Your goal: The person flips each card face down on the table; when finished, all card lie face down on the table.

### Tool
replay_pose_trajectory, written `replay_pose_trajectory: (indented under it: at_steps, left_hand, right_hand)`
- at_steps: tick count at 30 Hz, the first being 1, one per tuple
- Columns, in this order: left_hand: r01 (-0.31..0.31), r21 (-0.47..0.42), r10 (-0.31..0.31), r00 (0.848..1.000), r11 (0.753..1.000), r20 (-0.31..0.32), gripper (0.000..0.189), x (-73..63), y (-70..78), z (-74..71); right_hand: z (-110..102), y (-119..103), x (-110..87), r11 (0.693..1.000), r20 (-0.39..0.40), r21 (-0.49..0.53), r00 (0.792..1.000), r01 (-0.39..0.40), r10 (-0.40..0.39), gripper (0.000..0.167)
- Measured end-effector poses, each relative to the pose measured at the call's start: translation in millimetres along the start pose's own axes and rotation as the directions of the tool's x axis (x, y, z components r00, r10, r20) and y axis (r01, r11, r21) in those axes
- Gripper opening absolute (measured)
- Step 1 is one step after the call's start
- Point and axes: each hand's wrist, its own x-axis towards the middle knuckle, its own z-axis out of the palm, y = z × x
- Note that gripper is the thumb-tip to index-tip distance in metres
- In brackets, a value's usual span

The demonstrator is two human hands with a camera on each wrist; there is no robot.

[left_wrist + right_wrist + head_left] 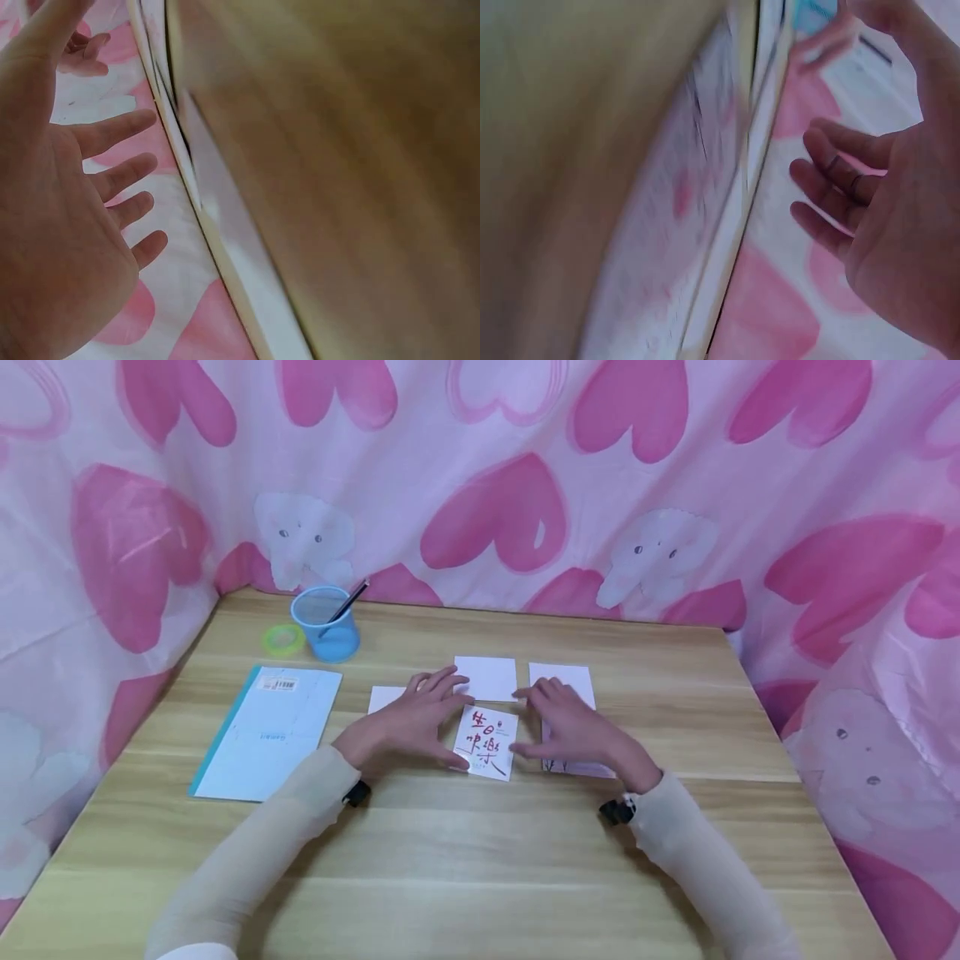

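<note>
A white card with red brush-written characters lies face up at the middle of the table. My left hand is over the card's left side, fingers spread and thumb near its lower left corner. On the other side, my right hand has its thumb tip right at the card's right edge. Both hands show loosely bent, spread fingers in the wrist views, with nothing gripped. Behind lie a blank white card and a second one. The right hand partly hides a drawn-on card; the left, another white card.
At the left lies a pale blue notebook with a teal spine. Beyond it stand a blue mesh pen cup holding a dark pencil and a roll of green tape. A pink heart-patterned curtain hangs behind the table.
</note>
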Motion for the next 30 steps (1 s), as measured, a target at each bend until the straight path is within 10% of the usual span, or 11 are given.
replay_pose_trajectory:
  at_steps: [11, 30]
  left_hand:
    - [-0.004, 0.057, 0.003, 1.0, 0.998, 0.019, 0.104, -4.8, 1.9, 8.2]
    - [0.006, 0.103, -0.009, 1.0, 0.995, 0.021, 0.108, -4.0, 14.7, 8.7]
  right_hand:
    - [22, -21, -6.8, 0.98, 0.119, -0.197, 0.991, -0.038, 0.062, 0.105]
    - [23, -16, 0.3, 0.992, 0.13, -0.124, 0.99, -0.036, 0.053, 0.103]
